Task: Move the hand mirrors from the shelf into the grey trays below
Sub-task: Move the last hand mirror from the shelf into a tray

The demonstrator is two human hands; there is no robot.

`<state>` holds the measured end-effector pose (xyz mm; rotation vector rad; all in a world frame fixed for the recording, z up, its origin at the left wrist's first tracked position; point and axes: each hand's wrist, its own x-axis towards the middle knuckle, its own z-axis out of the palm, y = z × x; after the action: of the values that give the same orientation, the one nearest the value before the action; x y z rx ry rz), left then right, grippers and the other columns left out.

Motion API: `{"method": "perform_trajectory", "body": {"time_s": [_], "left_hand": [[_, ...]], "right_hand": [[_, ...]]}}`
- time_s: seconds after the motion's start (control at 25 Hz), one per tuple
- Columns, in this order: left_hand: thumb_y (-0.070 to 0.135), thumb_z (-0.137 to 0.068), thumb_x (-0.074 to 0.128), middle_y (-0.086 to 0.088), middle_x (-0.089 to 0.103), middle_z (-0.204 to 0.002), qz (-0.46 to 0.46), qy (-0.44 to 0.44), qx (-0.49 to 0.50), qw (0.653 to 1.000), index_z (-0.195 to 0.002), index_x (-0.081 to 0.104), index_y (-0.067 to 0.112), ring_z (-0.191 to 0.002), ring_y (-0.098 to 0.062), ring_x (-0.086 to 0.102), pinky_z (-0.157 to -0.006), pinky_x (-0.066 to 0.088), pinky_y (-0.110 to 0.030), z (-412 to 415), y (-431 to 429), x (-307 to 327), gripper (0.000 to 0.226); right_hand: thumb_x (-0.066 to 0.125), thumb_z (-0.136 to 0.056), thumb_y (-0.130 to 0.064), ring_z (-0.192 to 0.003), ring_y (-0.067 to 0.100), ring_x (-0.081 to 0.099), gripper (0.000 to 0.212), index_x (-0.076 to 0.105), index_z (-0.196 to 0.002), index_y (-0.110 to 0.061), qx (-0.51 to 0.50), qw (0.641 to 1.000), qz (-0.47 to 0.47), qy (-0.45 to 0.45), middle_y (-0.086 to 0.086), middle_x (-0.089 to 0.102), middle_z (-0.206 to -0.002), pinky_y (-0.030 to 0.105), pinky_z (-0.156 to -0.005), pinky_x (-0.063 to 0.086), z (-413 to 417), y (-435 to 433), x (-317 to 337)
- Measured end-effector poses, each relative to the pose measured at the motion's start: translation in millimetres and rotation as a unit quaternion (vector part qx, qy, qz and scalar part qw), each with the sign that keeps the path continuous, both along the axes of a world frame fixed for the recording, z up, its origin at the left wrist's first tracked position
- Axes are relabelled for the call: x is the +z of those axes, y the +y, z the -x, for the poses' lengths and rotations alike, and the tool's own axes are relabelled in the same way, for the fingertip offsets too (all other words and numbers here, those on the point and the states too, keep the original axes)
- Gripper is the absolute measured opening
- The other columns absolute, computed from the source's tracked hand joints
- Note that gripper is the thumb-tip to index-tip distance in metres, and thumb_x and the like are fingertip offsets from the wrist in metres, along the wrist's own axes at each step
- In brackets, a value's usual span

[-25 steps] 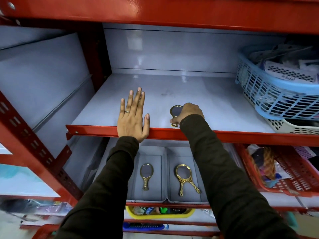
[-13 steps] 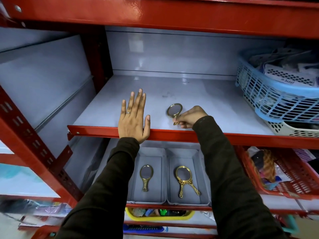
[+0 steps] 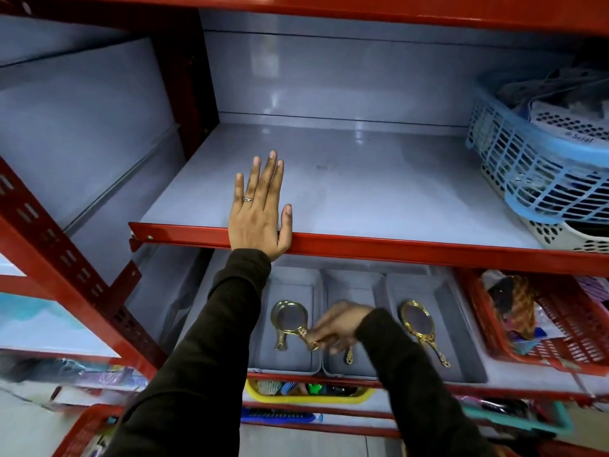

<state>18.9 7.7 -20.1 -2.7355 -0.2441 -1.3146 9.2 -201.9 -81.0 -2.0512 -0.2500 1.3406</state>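
The left hand [image 3: 260,212] lies flat and spread on the red front lip of the pale grey metal shelf [image 3: 362,192], holding nothing; it seems only to steady the person. That shelf board shows no mirror, just a stack of blue and white plastic baskets [image 3: 534,166] at its far right.

Below, three grey plastic trays sit side by side. In the left grey tray [image 3: 293,364] a small gold-framed round hand mirror [image 3: 286,324] lies flat, and a second gold-framed mirror [image 3: 295,319] hovers over it, overlapping it, pinched by its handle in the right hand [image 3: 342,324]. That hand is blurred and closed narrowly on the handle. The middle grey tray [image 3: 354,282] is mostly hidden by the hand; a gold handle end peeps out beneath it. The right grey tray [image 3: 438,291] holds an oval gold-framed hand mirror [image 3: 417,316].

The step in hand looks like the placing. Next would be lowering the held mirror into the left tray and letting the fingers go, gently, since glass rests on glass.
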Motion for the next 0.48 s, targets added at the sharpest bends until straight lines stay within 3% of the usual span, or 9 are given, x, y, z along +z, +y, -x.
{"method": "perform_trajectory", "body": {"time_s": [0.12, 0.28, 0.4, 0.48], "left_hand": [[0.041, -0.092, 0.021, -0.004, 0.015, -0.162, -0.002, -0.005, -0.009, 1.000, -0.155, 0.014, 0.013, -0.151, -0.021, 0.008, -0.123, 0.004, -0.042, -2.1, 2.7, -0.5, 0.070], [0.041, -0.091, 0.022, -0.004, 0.017, -0.162, -0.004, -0.009, -0.015, 1.000, -0.155, 0.016, 0.013, -0.151, -0.021, 0.009, -0.123, 0.004, -0.042, -3.2, 4.2, -2.2, 0.070], [0.041, -0.091, 0.022, -0.004, 0.018, -0.162, -0.006, -0.009, -0.019, 1.000, -0.154, 0.017, 0.013, -0.151, -0.022, 0.010, -0.123, 0.004, -0.042, -3.8, 3.7, -1.7, 0.069], [0.041, -0.091, 0.022, -0.005, 0.019, -0.162, -0.006, -0.009, -0.021, 1.000, -0.154, 0.017, 0.013, -0.151, -0.022, 0.011, -0.123, 0.003, -0.042, -3.8, 3.7, -1.5, 0.069]], "right_hand": [[0.074, -0.084, -0.010, -0.072, 0.014, 0.069, 0.024, 0.067, -0.106, -0.003, -0.132, 0.991, 0.018, 0.019, 0.008, 0.071, -0.087, 0.033, -0.079, 0.063, 3.9, 44.5, -66.0], [0.068, -0.088, -0.002, -0.100, 0.029, 0.072, 0.045, 0.054, -0.130, 0.005, -0.224, 0.975, -0.001, -0.010, 0.020, 0.066, -0.127, 0.026, -0.073, 0.062, -0.9, 71.6, -105.2], [0.058, -0.094, -0.005, -0.119, 0.033, 0.064, 0.036, 0.056, -0.129, 0.004, -0.331, 0.943, -0.004, -0.027, 0.020, 0.063, -0.130, 0.040, -0.099, 0.054, -5.4, 80.6, -124.2], [0.042, -0.102, -0.009, -0.133, 0.030, 0.050, 0.039, 0.047, -0.138, 0.004, -0.329, 0.944, 0.014, -0.023, 0.020, 0.053, -0.142, 0.034, -0.110, 0.042, -6.8, 81.0, -123.4]]}}
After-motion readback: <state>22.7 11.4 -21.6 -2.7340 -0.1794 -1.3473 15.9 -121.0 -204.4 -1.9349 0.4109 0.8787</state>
